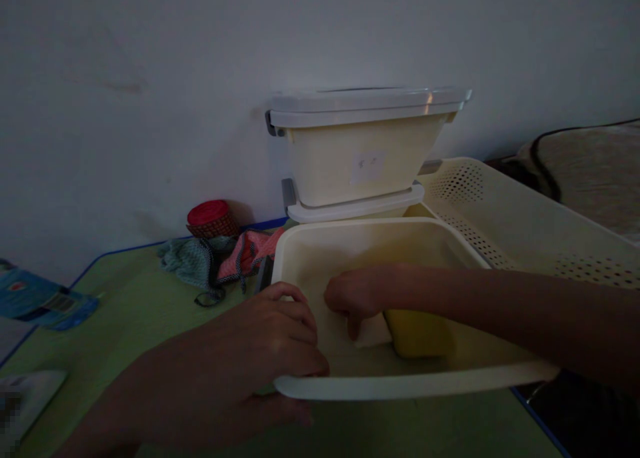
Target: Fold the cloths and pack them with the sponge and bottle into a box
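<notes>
1. Open cream plastic bin [425, 383] stands on the green-topped desk [150, 305], its near edge toward the person; it serves as the landmark for every place below.
2. At the bin's near left corner, the left hand [270, 345] grasps the rim: its fingers curl over to the inside, while the thumb lies outside, below the edge.
3. Inside the bin, the right hand [361, 295] reaches in from the right, fingers bent downward and touching a small white piece [376, 333] on the bin's floor; whether they clasp it or only press on it, I cannot tell.
4. Also on the bin's floor, just right of the white piece, lies a yellow round-cornered item [423, 335], partly hidden by the right forearm.
5. Behind the bin rises a lidded storage box [325, 168] with a paper label [369, 166], stacked on another container [355, 211].
6. Right of the bin sits a perforated cream basket [530, 221].
7. Left of the bin, toward the wall, are a red roll [213, 218], a blue-grey cloth [184, 259] and a pink cloth [253, 250] with checked trim.
8. Farther left of the bin lies a blue packaged item [45, 298] bearing a barcode.
</notes>
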A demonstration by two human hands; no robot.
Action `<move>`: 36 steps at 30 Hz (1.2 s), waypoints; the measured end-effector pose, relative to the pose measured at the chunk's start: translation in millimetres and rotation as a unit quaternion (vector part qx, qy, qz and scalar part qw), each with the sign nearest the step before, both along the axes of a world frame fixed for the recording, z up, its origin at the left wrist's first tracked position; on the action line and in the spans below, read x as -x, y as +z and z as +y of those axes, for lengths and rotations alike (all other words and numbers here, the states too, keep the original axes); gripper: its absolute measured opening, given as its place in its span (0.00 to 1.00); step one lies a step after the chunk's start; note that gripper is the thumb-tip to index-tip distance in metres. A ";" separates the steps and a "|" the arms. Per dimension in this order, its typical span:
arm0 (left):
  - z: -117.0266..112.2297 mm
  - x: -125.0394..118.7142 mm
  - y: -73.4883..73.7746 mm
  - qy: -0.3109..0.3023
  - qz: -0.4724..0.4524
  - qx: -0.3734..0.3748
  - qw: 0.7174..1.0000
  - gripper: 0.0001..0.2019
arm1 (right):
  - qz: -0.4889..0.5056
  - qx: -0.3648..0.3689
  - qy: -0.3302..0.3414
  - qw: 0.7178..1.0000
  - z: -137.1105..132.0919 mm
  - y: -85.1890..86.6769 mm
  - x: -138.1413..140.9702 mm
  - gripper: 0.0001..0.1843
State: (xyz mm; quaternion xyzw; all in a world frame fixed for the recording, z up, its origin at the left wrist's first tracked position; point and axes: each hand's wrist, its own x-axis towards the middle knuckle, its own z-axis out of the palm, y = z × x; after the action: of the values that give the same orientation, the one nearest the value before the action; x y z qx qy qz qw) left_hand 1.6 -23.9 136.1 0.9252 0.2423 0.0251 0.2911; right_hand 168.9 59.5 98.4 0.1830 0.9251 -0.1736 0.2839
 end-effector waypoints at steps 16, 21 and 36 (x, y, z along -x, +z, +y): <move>0.0 0.2 0.3 -0.002 -0.005 -0.002 1.000 0.05 | 0.010 0.023 0.031 0.999 2.3 7.4 -2.4 0.10; -0.1 0.0 0.6 -0.001 0.000 -0.006 1.000 0.06 | 0.005 0.023 0.021 1.000 2.8 11.5 -1.9 0.10; 1.6 -2.2 1.6 -0.009 0.003 -0.002 1.000 0.05 | 0.013 0.026 0.062 0.998 2.1 8.2 -3.7 0.08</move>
State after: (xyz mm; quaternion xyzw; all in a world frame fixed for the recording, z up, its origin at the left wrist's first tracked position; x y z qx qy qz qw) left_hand 3.7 -22.3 137.7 0.9281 0.2346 0.0197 0.2883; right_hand 172.6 61.6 106.6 0.1157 0.9334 -0.1818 0.2869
